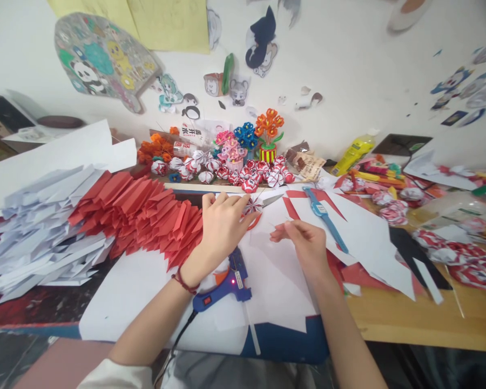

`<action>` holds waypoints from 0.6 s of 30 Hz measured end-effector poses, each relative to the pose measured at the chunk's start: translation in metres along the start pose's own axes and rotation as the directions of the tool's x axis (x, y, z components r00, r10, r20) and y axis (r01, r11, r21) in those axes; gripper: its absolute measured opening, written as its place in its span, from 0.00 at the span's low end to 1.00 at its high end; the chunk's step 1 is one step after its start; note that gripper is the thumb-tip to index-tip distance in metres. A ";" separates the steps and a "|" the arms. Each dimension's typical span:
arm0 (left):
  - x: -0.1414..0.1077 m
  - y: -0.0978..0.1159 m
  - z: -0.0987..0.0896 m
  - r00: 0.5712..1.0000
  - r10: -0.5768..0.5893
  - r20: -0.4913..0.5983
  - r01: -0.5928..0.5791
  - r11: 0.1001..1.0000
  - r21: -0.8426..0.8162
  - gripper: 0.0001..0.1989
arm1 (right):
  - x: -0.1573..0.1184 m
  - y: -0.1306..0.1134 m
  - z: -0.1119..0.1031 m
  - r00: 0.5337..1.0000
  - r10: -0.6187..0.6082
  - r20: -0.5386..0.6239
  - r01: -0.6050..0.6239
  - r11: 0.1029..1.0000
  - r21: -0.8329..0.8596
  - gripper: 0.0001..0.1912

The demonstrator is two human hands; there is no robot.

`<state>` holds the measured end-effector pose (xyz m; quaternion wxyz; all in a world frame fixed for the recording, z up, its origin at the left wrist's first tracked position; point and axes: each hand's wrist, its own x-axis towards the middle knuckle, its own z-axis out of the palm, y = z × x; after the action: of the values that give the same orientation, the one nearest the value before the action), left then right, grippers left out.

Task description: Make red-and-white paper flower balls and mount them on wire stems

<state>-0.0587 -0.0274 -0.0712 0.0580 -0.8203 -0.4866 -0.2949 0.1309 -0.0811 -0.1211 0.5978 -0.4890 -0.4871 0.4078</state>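
While left hand (222, 220) holds flower (254, 205), glue gun's barrel (238, 276) points away.

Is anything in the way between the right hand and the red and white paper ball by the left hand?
Nothing solid visibly blocks the gap between the right hand and the paper ball. The thumb of the left hand lies at the ball's lower edge, and the scissors show beside it; their depth is hard to judge.

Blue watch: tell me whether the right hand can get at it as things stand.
Probably yes: the blue watch lies on the paper just beside the right hand, with nothing visible on top of it or blocking the way.
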 end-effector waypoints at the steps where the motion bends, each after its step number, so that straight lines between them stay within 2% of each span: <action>1: 0.000 0.000 0.000 1.000 -0.002 0.001 0.002 1.000 -0.003 0.14 | 0.000 -0.001 0.000 1.000 -0.009 -0.001 0.009 1.000 -0.023 0.13; 5: 0.000 0.000 0.000 1.000 0.002 0.006 -0.002 1.000 -0.011 0.14 | -0.002 -0.004 -0.003 0.997 -0.056 -0.052 0.049 0.991 -0.125 0.21; 9: 0.000 -0.001 0.001 1.000 0.015 0.012 -0.015 1.000 -0.002 0.15 | -0.002 0.000 -0.006 0.996 -0.042 -0.085 0.038 0.998 -0.050 0.27; 13: 0.000 -0.001 0.002 1.000 0.013 0.005 -0.012 0.999 -0.031 0.16 | 0.000 0.001 -0.005 0.999 -0.011 -0.031 0.010 1.000 -0.018 0.29; 18: 0.001 0.000 0.002 1.000 0.021 0.021 -0.017 0.983 -0.183 0.19 | 0.003 0.001 -0.002 0.995 0.077 0.062 -0.077 0.997 -0.007 0.32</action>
<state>-0.0572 -0.0261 -0.0721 -0.0204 -0.8301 -0.4503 -0.3283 0.1337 -0.0788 -0.1213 0.5651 -0.4959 -0.4869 0.4446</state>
